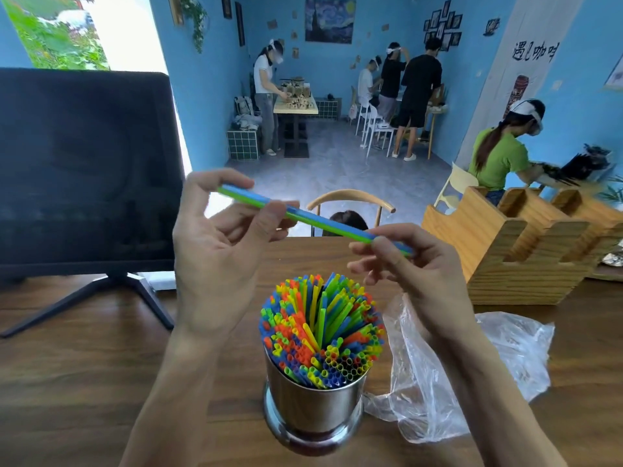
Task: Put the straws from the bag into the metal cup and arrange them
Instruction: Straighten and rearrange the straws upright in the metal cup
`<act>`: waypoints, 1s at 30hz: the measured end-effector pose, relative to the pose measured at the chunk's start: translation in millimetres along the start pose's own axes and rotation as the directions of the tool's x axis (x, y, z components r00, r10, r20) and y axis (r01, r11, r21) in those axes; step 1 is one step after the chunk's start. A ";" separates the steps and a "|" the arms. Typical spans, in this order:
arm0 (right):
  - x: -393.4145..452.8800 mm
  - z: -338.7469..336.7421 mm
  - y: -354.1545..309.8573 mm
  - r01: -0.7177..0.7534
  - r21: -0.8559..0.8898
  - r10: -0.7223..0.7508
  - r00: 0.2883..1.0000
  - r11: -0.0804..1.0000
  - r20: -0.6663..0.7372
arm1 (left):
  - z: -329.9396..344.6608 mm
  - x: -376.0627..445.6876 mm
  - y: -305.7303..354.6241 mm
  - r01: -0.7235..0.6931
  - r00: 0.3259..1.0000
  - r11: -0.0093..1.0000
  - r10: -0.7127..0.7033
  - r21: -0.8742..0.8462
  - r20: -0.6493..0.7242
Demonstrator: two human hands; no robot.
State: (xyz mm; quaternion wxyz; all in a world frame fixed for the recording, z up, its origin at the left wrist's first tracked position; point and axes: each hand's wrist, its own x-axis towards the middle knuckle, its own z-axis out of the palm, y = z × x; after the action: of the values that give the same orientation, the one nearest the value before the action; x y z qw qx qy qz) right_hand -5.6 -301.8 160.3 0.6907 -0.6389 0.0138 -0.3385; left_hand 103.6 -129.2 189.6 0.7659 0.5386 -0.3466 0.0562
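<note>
The clear plastic bag (472, 358) lies right of the metal cup (313, 402), apparently empty. Your left hand (215, 251) and right hand (414, 264) pinch two straws (320, 221) above it. Upend them; insert among the packed bundle.

The left hand (215, 241) and the right hand (408, 261) cover both ends of the thin blue and green straws (317, 220) they pinch, so the number of straws there cannot be told. The shiny metal cup (313, 409) hides the lower parts of the many bright straws (320, 328) standing in it. The right arm covers part of the crinkly clear plastic bag (515, 348). The picture's left edge cuts off the big black screen (84, 163).
</note>
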 end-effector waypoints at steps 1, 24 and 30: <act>1.4 -0.5 -2.8 -0.021 0.050 0.024 0.999 0.999 -0.044 | -2.8 -1.7 -2.2 0.048 0.999 0.999 -0.048 0.006 -0.017; 1.3 20.7 -9.2 0.304 -0.356 -0.333 0.943 0.884 -0.022 | -14.8 -22.5 -9.1 0.147 0.793 0.799 -0.447 0.582 0.414; -13.9 15.0 10.8 0.168 -0.523 -0.169 0.985 0.836 0.046 | -22.0 -21.6 -12.9 0.145 0.840 0.787 -0.418 0.599 0.346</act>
State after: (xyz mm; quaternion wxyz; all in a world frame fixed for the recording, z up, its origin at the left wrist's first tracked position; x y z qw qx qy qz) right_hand -4.6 -282.5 147.8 0.4578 -0.8014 0.0500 -0.3818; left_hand 103.7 -109.3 162.7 0.4725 0.7797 -0.3999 -0.0946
